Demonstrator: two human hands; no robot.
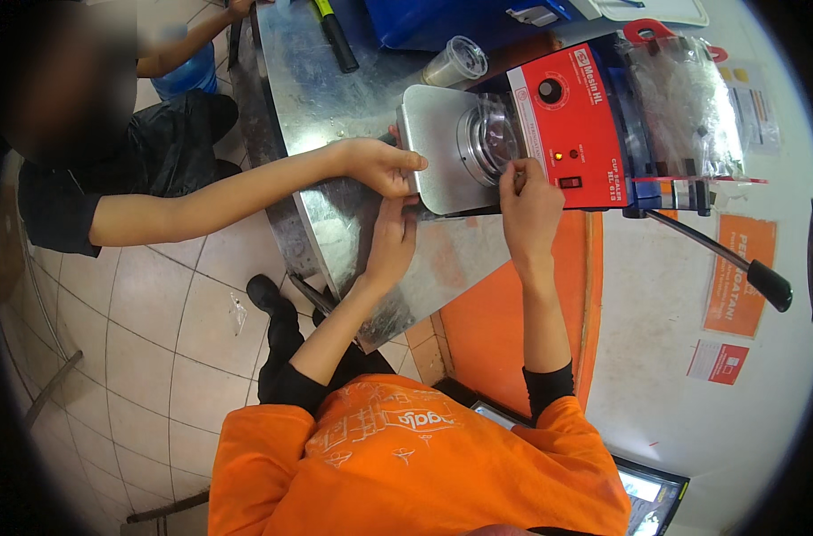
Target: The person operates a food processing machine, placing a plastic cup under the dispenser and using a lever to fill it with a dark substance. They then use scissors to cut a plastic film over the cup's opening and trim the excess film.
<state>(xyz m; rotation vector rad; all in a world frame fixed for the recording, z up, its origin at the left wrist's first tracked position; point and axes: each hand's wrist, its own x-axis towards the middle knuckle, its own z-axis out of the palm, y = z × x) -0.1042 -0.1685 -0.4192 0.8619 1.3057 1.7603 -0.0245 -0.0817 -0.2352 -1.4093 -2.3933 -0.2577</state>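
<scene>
A red cup sealer (567,127) stands on a metal table, its square metal tray (438,151) pulled out. A round metal ring (470,144) is set in the tray, with clear plastic (499,137) over it; whether this is film or a cup, I cannot tell. My right hand (532,211) has its thumb and fingers pinched at the near edge of the plastic. Below the tray's near-left corner is my left hand (389,244), its fingertips partly hidden. Another person's hand (386,166) grips the tray's left edge, thumb on top, close above my left fingers.
A clear plastic cup (456,61) lies tilted behind the tray. Farther back are a black-and-yellow handle (339,37) and a blue box (440,23). The sealer's lever (721,248) juts out at the right. Another person's arm (225,187) crosses the table from the left.
</scene>
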